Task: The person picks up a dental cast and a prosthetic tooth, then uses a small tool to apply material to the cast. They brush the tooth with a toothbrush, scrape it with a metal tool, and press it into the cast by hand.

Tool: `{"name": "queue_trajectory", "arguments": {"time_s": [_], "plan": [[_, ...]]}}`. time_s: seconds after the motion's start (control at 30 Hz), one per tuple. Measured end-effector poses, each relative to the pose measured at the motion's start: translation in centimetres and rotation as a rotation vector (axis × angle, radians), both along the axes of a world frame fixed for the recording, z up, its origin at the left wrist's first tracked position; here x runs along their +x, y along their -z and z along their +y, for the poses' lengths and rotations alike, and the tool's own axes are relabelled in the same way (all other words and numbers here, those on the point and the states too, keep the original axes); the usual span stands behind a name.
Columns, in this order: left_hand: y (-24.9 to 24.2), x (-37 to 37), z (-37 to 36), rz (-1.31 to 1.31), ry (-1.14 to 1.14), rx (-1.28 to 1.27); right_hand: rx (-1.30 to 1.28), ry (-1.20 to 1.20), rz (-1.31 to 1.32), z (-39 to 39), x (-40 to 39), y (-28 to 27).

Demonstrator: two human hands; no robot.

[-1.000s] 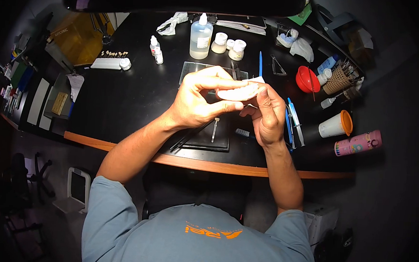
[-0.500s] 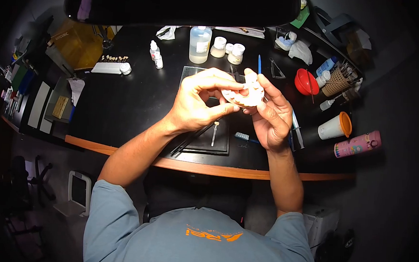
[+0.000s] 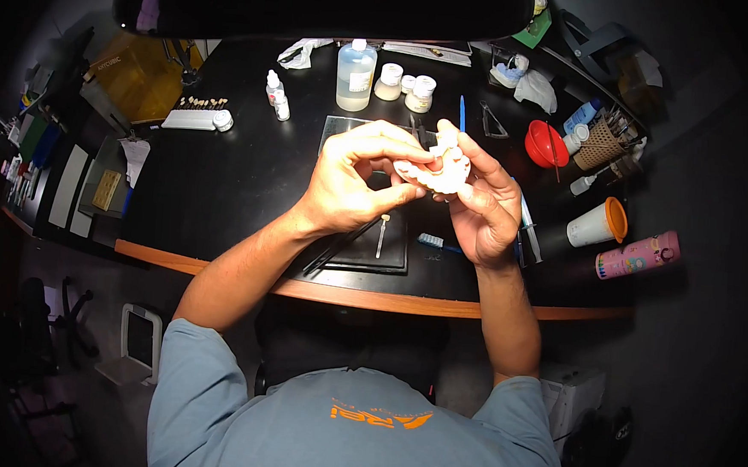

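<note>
A pale dental model (image 3: 435, 179), horseshoe-shaped with a row of teeth, is held up over the desk under bright light. My left hand (image 3: 352, 174) pinches its left side between thumb and fingers. My right hand (image 3: 489, 208) grips the other side, thumb low and fingers behind the model. Glare and fingers hide part of the surface. Below the hands, a small tooth-tipped stick (image 3: 381, 238) lies on a dark pad (image 3: 372, 262). Thin black rods (image 3: 336, 250) cross the pad's left edge, and a blue-and-white brush head (image 3: 430, 240) lies to its right.
Behind the hands stand a large clear bottle (image 3: 355, 78) and several small jars (image 3: 419, 95). To the right are a red bowl (image 3: 548, 145), a wicker brush holder (image 3: 599, 146), an orange-lidded cup (image 3: 593, 225) and a pink bottle (image 3: 638, 256). Tooth samples on a white holder (image 3: 196, 120) stand left.
The dental model has tilted slightly in my fingers, showing more of its toothed side. Both hands keep their hold in nearly the same place. The whole view has shifted slightly.
</note>
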State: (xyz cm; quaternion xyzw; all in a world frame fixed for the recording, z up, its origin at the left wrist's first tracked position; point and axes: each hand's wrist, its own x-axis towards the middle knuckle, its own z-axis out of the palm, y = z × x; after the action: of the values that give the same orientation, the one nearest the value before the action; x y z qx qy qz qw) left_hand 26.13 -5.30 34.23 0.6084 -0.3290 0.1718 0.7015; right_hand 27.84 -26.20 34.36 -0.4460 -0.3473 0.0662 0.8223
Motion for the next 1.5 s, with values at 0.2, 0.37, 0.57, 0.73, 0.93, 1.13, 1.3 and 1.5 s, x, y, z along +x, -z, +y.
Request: {"name": "queue_trajectory", "arguments": {"time_s": [0.2,0.37,0.57,0.73,0.93,1.13,1.3,1.5], "plan": [[0.17,-0.03,0.23,0.001,0.001,0.043,0.024,-0.006,-0.038,0.02,0.12,0.19],[0.04,-0.10,-0.01,0.009,0.013,0.010,0.026,-0.001,-0.050,-0.04,0.20,0.26],[0.06,-0.09,-0.09,0.005,0.012,0.005,0.028,0.003,-0.049,-0.12,0.31,0.46],[-0.08,-0.25,-0.06,0.017,0.015,0.016,0.010,0.008,-0.039,-0.22,0.30,0.54],[-0.15,-0.34,0.07,0.014,0.014,0.041,-0.023,-0.009,-0.037,-0.61,0.43,0.69],[-0.07,-0.24,-0.02,-0.007,0.023,0.023,-0.032,-0.004,-0.026,-0.61,0.36,0.63],[0.11,-0.19,-0.13,-0.004,0.020,0.013,-0.027,-0.012,-0.033,-0.65,0.48,0.68],[-0.12,-0.33,-0.04,0.000,0.014,0.037,0.031,-0.014,-0.027,-0.20,0.28,0.38]]}}
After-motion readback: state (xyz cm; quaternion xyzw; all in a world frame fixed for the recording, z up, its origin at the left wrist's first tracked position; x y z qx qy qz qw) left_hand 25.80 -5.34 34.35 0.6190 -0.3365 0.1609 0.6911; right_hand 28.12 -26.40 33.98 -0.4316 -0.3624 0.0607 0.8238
